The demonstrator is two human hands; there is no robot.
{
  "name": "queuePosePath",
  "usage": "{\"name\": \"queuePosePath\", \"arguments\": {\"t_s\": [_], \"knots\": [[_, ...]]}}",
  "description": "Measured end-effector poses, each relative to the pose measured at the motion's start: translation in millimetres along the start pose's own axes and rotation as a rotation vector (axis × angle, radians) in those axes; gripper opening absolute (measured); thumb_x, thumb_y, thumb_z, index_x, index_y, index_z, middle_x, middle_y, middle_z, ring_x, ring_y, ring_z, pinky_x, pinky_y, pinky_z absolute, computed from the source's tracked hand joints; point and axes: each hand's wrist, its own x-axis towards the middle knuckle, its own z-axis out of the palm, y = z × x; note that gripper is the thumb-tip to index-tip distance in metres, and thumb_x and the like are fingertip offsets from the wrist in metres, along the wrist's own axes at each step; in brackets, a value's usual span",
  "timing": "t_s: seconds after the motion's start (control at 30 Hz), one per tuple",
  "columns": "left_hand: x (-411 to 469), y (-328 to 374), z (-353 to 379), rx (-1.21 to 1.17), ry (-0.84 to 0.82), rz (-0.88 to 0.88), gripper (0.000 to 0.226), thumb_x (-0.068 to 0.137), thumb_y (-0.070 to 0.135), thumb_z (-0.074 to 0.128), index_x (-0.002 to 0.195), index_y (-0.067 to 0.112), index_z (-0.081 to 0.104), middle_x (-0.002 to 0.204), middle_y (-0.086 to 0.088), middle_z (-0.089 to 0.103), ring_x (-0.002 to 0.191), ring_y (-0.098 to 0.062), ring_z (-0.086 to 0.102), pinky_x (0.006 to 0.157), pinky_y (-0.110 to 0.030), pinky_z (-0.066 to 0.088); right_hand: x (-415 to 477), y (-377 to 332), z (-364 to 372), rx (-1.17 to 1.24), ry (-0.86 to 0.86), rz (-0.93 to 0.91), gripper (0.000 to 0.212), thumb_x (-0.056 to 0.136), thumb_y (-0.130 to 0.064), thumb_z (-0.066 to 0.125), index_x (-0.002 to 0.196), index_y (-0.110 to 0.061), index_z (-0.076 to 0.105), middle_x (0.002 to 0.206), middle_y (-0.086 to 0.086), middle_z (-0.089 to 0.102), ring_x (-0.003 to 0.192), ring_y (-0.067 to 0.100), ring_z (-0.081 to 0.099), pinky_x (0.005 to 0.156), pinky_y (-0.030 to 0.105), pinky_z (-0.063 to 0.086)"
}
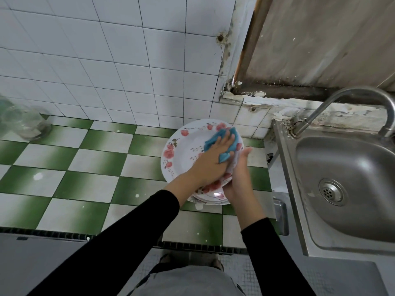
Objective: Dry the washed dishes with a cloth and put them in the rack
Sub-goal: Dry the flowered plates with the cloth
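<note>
White plate, red flowers; right fingers around rim; left fingers flat on blue cloth.

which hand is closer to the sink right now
Right. The right hand holds the plate by the rim facing the sink; the left hand presses the blue cloth onto the plate, farther left.

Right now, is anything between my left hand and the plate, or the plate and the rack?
Only the blue cloth, under the left hand on the plate. No rack is in view, so that path is unknown.
</note>
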Motion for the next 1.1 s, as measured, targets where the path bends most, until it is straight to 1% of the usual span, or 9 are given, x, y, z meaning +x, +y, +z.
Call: {"name": "queuePosePath", "arguments": {"t_s": [0.1,0.2,0.3,0.43,0.53,0.67,0.83,0.93,1.1], "knots": [[-27,-2,-4,-0.019,-0.135,0.105,0.048,0.106,0.028,0.035,0.154,0.024,0.026,0.158,-0.001,0.031,0.139,-0.020,0.036,0.112,-0.025,0.029,8,-13,-14,0.067,-0.014,-0.034,0.072,0.090,-0.075,0.022,0.116,-0.021,0.063,0.113,0.016,0.073,0.105,0.031,0.070,0.091,0.046,0.057],[-50,-27,-2,0.019,-0.199,0.135,0.048,0.105,0.029,0.042,0.152,0.030,0.031,0.148,0.013,0.041,0.125,-0.011,0.048,0.097,-0.013,0.035,12,-25,-22,-0.011,-0.014,-0.075,0.061,0.094,-0.072,0.023,0.110,-0.027,0.061,0.114,0.014,0.071,0.105,0.033,0.069,0.092,0.050,0.057],[-61,-59,2,0.174,-0.156,0.110,0.055,0.102,0.022,0.047,0.153,0.027,0.028,0.157,0.013,0.028,0.145,-0.006,0.022,0.118,-0.027,0.024,10,-28,-25,-0.048,-0.004,-0.123,0.056,0.086,-0.075,0.029,0.109,-0.035,0.061,0.113,0.006,0.070,0.110,0.030,0.066,0.096,0.052,0.054],[-49,-91,-4,0.343,-0.003,-0.046,0.062,0.104,0.030,0.038,0.155,0.022,0.004,0.163,0.006,-0.001,0.150,-0.016,-0.008,0.123,-0.037,0.003,5,-28,-20,-0.094,0.012,-0.115,0.059,0.092,-0.075,0.030,0.121,-0.033,0.061,0.120,0.005,0.069,0.115,0.031,0.064,0.096,0.049,0.053],[-28,-94,-10,0.264,0.192,-0.098,0.062,0.105,0.028,0.036,0.155,0.016,0.002,0.163,0.000,-0.002,0.148,-0.020,-0.012,0.119,-0.031,-0.007,4,-20,-13,-0.098,-0.044,-0.050,0.089,0.070,-0.093,0.041,0.130,-0.030,0.062,0.121,0.011,0.071,0.113,0.037,0.067,0.097,0.058,0.052],[6,-79,-22,0.065,0.317,-0.210,0.063,0.104,0.021,0.039,0.155,0.009,0.004,0.164,-0.007,-0.002,0.150,-0.027,-0.009,0.120,-0.034,-0.008,-2,-10,-1,-0.082,-0.087,0.009,0.074,0.089,-0.078,0.028,0.130,-0.026,0.060,0.111,0.009,0.075,0.107,0.031,0.070,0.095,0.052,0.055],[5,-48,-15,-0.057,0.180,0.025,0.056,0.107,0.023,0.032,0.155,0.017,0.004,0.162,0.003,-0.008,0.149,-0.016,-0.014,0.122,-0.032,-0.006,-6,5,13,-0.019,-0.137,0.080,0.092,0.079,-0.084,0.032,0.143,-0.021,0.052,0.137,0.014,0.062,0.127,0.032,0.058,0.110,0.052,0.044],[-12,-28,-3,-0.033,0.038,0.145,0.053,0.107,0.025,0.029,0.155,0.020,0.006,0.157,0.012,-0.010,0.146,-0.005,-0.014,0.114,-0.015,-0.012,-2,6,15,0.074,-0.057,0.075,0.083,0.087,-0.080,0.021,0.131,-0.021,0.059,0.130,0.014,0.066,0.121,0.031,0.062,0.107,0.048,0.047],[-34,-26,-10,-0.009,-0.215,0.162,0.050,0.107,0.030,0.032,0.155,0.027,0.017,0.163,0.010,0.005,0.148,-0.004,0.002,0.120,-0.028,0.001,9,-3,9,0.157,0.022,0.053,0.095,0.086,-0.085,0.015,0.125,-0.013,0.063,0.112,0.019,0.073,0.104,0.035,0.070,0.090,0.047,0.058]]}}
